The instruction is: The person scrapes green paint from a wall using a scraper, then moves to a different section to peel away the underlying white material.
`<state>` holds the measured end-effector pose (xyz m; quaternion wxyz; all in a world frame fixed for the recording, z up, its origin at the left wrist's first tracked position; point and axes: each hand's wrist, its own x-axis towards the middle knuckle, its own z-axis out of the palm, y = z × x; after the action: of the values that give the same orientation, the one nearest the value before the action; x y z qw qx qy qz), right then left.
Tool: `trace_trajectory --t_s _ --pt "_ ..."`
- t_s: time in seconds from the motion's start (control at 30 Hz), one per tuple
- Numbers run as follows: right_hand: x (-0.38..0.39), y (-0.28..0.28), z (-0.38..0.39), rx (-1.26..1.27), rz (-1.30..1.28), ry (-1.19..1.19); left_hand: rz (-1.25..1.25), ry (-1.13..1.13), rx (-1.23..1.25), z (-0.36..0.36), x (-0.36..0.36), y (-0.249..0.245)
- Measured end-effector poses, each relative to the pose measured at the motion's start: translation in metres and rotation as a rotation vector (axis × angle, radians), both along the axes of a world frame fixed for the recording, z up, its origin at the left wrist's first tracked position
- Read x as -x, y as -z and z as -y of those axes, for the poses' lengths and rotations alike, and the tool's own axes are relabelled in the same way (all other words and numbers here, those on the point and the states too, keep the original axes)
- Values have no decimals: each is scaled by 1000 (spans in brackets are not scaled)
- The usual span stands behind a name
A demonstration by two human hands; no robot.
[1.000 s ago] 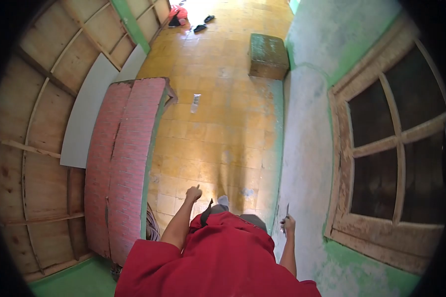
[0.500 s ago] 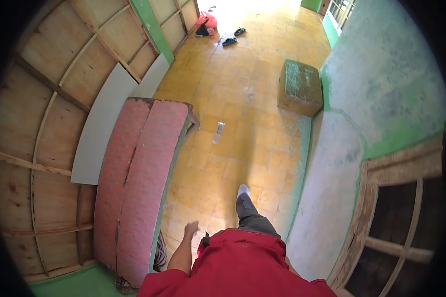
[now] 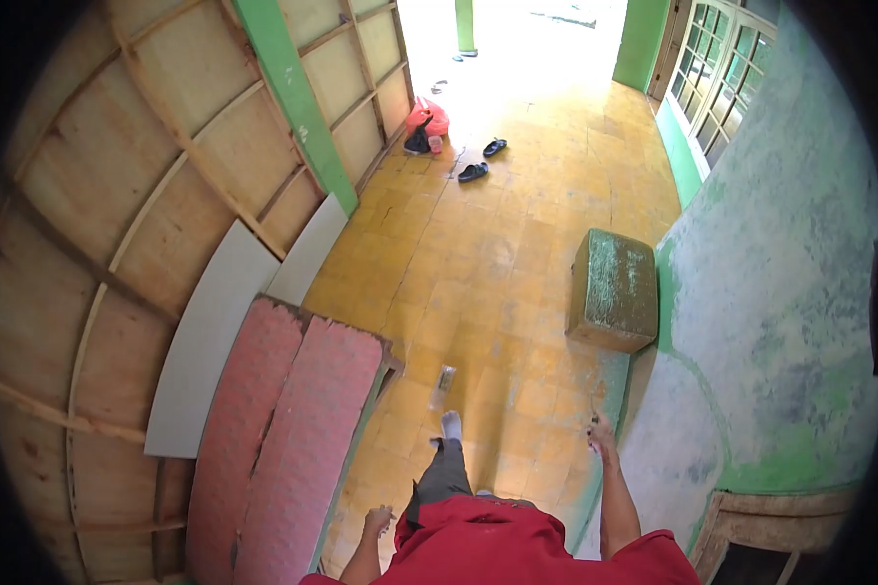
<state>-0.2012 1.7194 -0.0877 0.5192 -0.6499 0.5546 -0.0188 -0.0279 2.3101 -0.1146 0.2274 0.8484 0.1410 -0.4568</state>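
Note:
My left hand [image 3: 379, 520] hangs low beside my red shirt, near the pink-topped bench [image 3: 302, 419], apart from it. Its fingers look loosely bent and slightly apart, with nothing visible in them. My right hand [image 3: 601, 436] is out to the right, over the floor's edge by the wall. Its fingers are curled, and a small dark and whitish bit shows at them, too small to name. In front of my socked foot [image 3: 451, 425] lies a small clear, shiny thing [image 3: 445, 378] on the yellow tiled floor [image 3: 458, 292].
A worn green-brown block-shaped seat [image 3: 613, 291] stands against the right wall [image 3: 761, 322]. Farther ahead lie two dark sandals [image 3: 473, 173] and a red plastic bag [image 3: 427, 117]. White panels [image 3: 210, 341] lean on the wooden wall at left. A green post [image 3: 298, 107] rises there.
I have stepped forward, and the view has tilted up toward the bright opening. My right hand has come into view on the right. My left hand sits lower in view.

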Motion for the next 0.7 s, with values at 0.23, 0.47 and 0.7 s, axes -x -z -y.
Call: trace_trajectory --t_s 0.23,0.47,0.7 --pt "-60 29 19 223 -269 -151 64 58 -30 93 -211 34" --pt "-34 136 -66 -20 -601 51 540 353 192 256 -439 11" --pt "-142 143 4 489 -289 -450 369 257 273 402 -550 -51"
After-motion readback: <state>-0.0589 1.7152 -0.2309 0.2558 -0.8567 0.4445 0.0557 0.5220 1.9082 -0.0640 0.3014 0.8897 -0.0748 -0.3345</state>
